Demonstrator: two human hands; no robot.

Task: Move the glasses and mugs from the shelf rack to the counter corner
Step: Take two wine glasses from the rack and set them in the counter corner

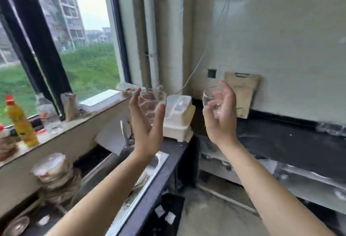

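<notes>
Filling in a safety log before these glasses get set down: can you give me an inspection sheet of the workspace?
Surface: dark counter, steel sink on its left.
Job's things: left glass and right glass, both clear, held in the air.
Clutter: white box in the corner; cutting board leaning on the wall; yellow bottle on the sill; stacked bowls.
Grippers: left hand grips left glass; right hand grips right glass.
Cables: thin white cord down the wall.
Surroundings: window, building and grass outside.
</notes>
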